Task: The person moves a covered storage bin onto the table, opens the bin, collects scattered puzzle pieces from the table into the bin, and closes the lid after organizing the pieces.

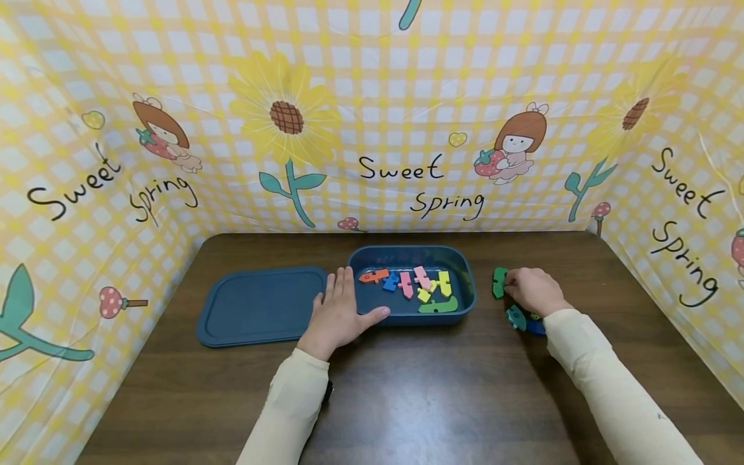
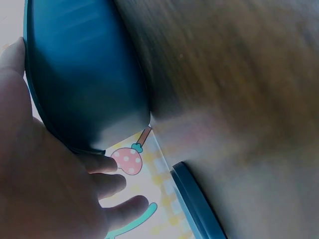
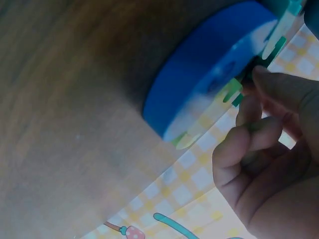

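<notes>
My left hand (image 1: 338, 316) lies with fingers straight against the left wall of a dark blue box (image 1: 407, 320); its thumb reaches over the front rim. The left wrist view shows that hand (image 2: 55, 174) along the box's side (image 2: 84, 69). Inside the box are several small wooden shapes, among them an orange piece (image 1: 373, 276), a pink piece (image 1: 406, 285) and a green piece (image 1: 438, 305). Right of the box, my right hand (image 1: 536, 290) pinches a dark green wooden piece (image 1: 498, 283) at its edge. Its other fingers are curled in the right wrist view.
A flat dark blue lid (image 1: 267, 303) lies left of the box. Beneath the right hand are a teal piece (image 1: 515, 317) and a blue piece (image 1: 536, 327), with yellow-green bits partly hidden. Checked cloth (image 1: 372, 129) stands around the brown table (image 1: 407, 387).
</notes>
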Demonstrator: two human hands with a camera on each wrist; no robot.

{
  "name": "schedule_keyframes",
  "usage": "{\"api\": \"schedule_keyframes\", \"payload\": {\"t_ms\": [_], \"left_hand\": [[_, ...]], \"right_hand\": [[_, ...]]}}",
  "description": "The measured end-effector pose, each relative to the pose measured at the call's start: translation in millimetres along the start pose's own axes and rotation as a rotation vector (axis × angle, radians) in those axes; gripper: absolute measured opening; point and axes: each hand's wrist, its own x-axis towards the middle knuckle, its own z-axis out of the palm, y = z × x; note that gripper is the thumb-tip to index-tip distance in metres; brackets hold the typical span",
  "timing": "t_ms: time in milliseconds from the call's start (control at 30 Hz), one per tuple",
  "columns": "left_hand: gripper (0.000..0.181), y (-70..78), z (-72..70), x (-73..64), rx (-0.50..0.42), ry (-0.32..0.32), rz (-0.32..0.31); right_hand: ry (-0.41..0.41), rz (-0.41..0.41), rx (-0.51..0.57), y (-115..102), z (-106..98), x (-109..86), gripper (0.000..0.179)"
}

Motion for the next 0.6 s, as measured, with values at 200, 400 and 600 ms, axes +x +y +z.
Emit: {"api": "schedule_keyframes", "payload": {"t_ms": [200, 400, 600], "left_hand": [[0.119, 0.6, -0.9, -0.5, 0.002, -0.004, -0.002], [0.118, 0.5, -1.1, -1.4, -0.001, 0.000, -0.006], [0.118, 0.2, -0.7, -1.1, -0.003, 0.012, 0.006]], "right_hand": [[-0.033, 0.043, 0.077, 3.9, -7.0, 1.3, 0.041], [-0.171, 0.069, 0.086, 13.8, -5.5, 10.2, 0.102], [-0.255, 0.061, 0.068, 18.2, -1.8, 15.8, 0.110]]}}
